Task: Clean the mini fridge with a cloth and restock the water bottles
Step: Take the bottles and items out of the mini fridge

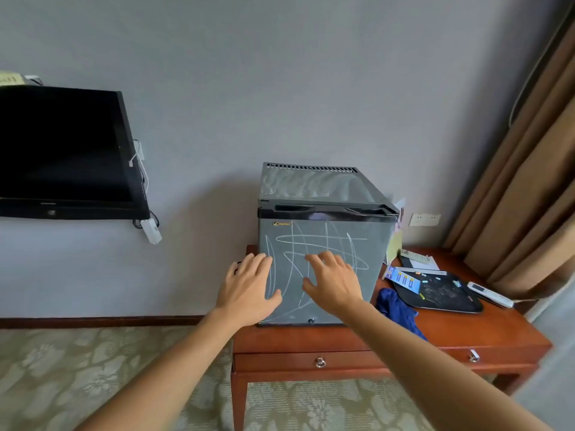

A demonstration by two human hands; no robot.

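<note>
Head cam, so both forearms come in from the bottom of the frame. Left hand (249, 286) and right hand (331, 279) are both spread wide with fingers loose, holding nothing, hovering in front of or maybe just touching the mini fridge (320, 269) door; can't tell which.

Fridge sits mid-frame on a wooden side table (311, 340), door shut and covered in white scribbles (314, 244), top looks smeary too. My guess: it's a stiff metal box, heavy enough not to slide under wiping but worth steadying with one palm. The recess along the door's top edge looks like the spot to grab for opening.

Blue cloth (396, 306) is crumpled on the table just right of the fridge, lower right of center. Soft, light, pinch it anywhere. No water bottles visible.

Further right there's a dark tray (441, 293) with a leaflet on it, and a white remote (490, 294) near the table edge. Floor is patterned carpet (77, 368). Back wall is plain grey, TV (62, 150) mounted upper left, brown curtain (529, 181) along the right edge.
</note>
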